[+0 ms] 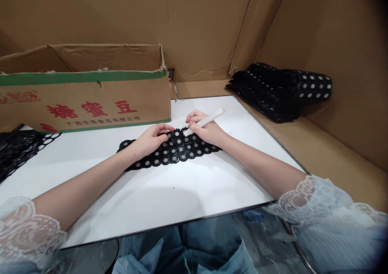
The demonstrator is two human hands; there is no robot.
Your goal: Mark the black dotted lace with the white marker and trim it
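On white table (151, 203), lays left hand (150, 139) over the black dotted strip (179, 149), cannot tell if pinching, and grips white pen-like tool (212, 117) in right hand (209, 132); should handle it as light, soft, pliable, best taken by scalloped edges (165, 161).

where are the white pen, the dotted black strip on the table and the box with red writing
white pen (209, 119): head view, on its barrel
dotted black strip (178, 149): head view, near its middle
box (87, 94): head view, on its front wall
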